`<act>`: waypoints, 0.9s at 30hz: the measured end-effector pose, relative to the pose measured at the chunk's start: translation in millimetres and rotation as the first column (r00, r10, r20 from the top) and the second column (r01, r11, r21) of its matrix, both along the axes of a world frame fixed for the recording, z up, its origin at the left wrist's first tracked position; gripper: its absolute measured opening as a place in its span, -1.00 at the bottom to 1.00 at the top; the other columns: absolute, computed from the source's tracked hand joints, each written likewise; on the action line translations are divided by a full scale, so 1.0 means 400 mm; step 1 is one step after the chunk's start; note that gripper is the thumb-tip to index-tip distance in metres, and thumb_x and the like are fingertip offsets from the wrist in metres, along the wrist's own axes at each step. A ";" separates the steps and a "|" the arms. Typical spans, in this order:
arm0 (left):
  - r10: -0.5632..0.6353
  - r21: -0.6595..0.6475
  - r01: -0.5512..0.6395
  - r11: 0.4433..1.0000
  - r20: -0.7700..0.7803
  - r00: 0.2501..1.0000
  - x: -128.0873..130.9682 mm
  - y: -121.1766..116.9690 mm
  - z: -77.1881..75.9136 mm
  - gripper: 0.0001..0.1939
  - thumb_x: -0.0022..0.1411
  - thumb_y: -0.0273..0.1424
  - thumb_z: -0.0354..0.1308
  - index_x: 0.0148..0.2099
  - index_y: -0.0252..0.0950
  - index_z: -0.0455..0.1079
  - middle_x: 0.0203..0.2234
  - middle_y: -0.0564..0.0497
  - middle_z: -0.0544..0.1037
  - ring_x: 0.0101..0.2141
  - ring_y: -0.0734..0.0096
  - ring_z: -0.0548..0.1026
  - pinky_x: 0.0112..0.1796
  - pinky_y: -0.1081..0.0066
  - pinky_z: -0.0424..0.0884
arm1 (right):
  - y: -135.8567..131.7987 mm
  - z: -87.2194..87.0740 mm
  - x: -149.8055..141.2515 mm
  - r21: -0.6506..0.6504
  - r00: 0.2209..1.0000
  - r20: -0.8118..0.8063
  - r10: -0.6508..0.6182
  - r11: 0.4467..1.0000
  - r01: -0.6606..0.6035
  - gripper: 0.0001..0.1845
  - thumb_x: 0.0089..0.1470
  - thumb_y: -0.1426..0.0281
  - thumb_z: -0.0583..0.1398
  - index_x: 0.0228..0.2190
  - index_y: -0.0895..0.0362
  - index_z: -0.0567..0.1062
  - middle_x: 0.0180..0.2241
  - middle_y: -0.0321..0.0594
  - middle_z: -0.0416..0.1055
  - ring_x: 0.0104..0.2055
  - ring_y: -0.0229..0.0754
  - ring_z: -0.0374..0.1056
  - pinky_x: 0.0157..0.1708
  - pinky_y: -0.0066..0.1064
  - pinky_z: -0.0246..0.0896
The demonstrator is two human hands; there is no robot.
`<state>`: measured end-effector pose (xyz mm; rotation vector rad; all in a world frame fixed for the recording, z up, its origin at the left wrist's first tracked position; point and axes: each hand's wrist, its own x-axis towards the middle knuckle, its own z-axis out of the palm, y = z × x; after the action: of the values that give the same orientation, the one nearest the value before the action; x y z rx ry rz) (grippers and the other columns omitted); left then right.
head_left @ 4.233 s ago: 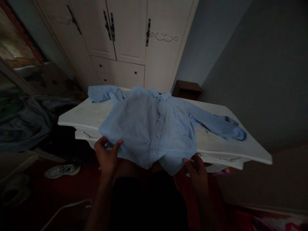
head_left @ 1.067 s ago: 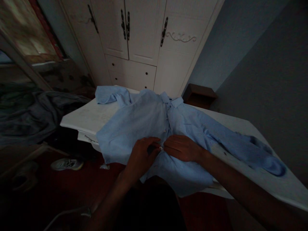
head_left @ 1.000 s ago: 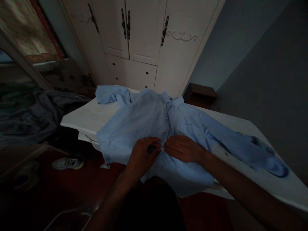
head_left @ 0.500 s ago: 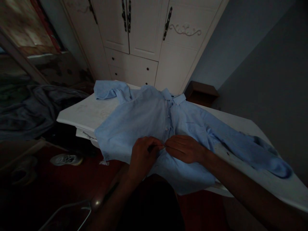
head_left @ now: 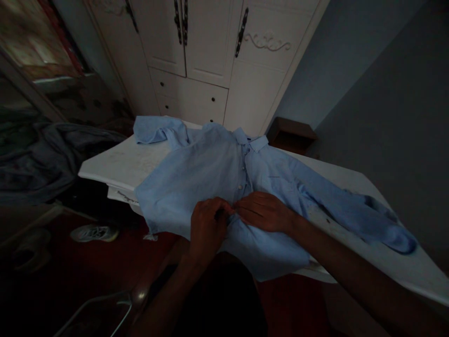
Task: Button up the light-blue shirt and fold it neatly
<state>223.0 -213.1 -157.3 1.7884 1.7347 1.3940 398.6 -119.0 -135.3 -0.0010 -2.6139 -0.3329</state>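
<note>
A light blue button-up shirt lies front up across a white table, its collar toward the far edge and its sleeves spread to both sides. Low on the front opening, my left hand pinches the shirt's edge with thumb and forefinger. My right hand meets it fingertip to fingertip, closed on the other front edge. Whether a button sits between the fingertips is hidden. Above my hands a small button shows on the placket.
Behind the table stands a white wardrobe with dark handles. A brown box-like piece is at its right. Grey cloth is heaped on the left, and a shoe lies on the red floor.
The whole view has shifted slightly, so everything sits a little further left. Both hands stay together at the same spot on the shirt's front, with only slight finger movement.
</note>
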 end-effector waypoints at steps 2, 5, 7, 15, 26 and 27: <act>0.008 -0.014 -0.008 1.000 0.005 1.000 0.004 0.001 0.004 -0.84 0.16 -0.60 0.13 -0.39 -0.24 0.41 -0.47 0.10 0.57 -0.37 0.37 0.51 -0.22 0.29 0.35 | 0.001 0.000 0.002 0.040 1.000 -0.017 0.005 0.999 -0.004 -0.82 0.26 0.45 0.09 -0.22 0.17 0.50 -0.21 -0.15 0.57 -0.22 -0.20 0.46 -0.28 -0.34 0.40; 0.030 -0.023 -0.030 0.999 -0.010 1.000 0.010 0.001 0.010 -0.84 0.16 -0.60 0.13 -0.39 -0.25 0.37 -0.48 0.09 0.56 -0.38 0.37 0.50 -0.23 0.29 0.36 | 0.002 0.000 0.001 0.062 0.999 -0.051 0.013 0.998 -0.010 -0.84 0.23 0.45 0.13 -0.19 0.23 0.49 -0.23 -0.10 0.57 -0.25 -0.19 0.46 -0.33 -0.34 0.39; 0.034 -0.022 -0.035 0.999 -0.035 0.999 0.011 -0.002 0.012 -0.84 0.17 -0.61 0.11 -0.38 -0.25 0.36 -0.47 0.09 0.56 -0.38 0.37 0.51 -0.21 0.28 0.37 | 0.001 0.001 -0.001 0.065 0.998 -0.059 0.010 0.998 -0.006 -0.84 0.23 0.46 0.14 -0.20 0.24 0.49 -0.23 -0.12 0.57 -0.28 -0.19 0.45 -0.35 -0.35 0.37; -0.096 0.028 0.109 0.994 -0.295 0.951 -0.020 -0.025 0.023 -0.85 0.26 -0.50 0.10 -0.12 -0.24 0.40 -0.27 -0.01 0.62 -0.29 0.32 0.57 -0.19 0.27 0.44 | 0.002 0.001 -0.011 0.030 0.998 0.040 -0.040 0.999 0.039 -0.81 0.29 0.48 0.07 -0.23 0.21 0.49 -0.32 -0.22 0.54 -0.37 -0.24 0.36 -0.39 -0.36 0.22; -0.202 -0.026 0.217 0.976 -0.488 0.849 -0.046 0.006 0.035 -0.82 0.29 -0.46 0.10 -0.06 -0.23 0.41 -0.30 -0.01 0.63 -0.31 0.28 0.57 -0.24 0.27 0.43 | 0.001 -0.002 -0.011 -0.154 0.982 0.138 -0.127 0.977 0.148 -0.64 0.35 0.38 -0.04 -0.36 0.16 0.49 -0.47 -0.27 0.44 -0.44 -0.27 0.25 -0.40 -0.38 0.09; -0.209 -0.012 0.235 0.972 -0.504 0.838 -0.049 0.010 0.035 -0.82 0.30 -0.44 0.09 -0.05 -0.23 0.42 -0.31 -0.01 0.63 -0.32 0.29 0.57 -0.25 0.28 0.43 | 0.001 -0.002 -0.011 -0.159 0.983 0.137 -0.126 0.976 0.147 -0.64 0.35 0.38 -0.04 -0.36 0.15 0.49 -0.47 -0.27 0.43 -0.44 -0.27 0.25 -0.39 -0.38 0.10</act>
<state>203.4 -209.1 -143.5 2.4594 1.6415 0.9317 394.4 -118.6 -135.9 -0.2256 -2.7670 -0.1628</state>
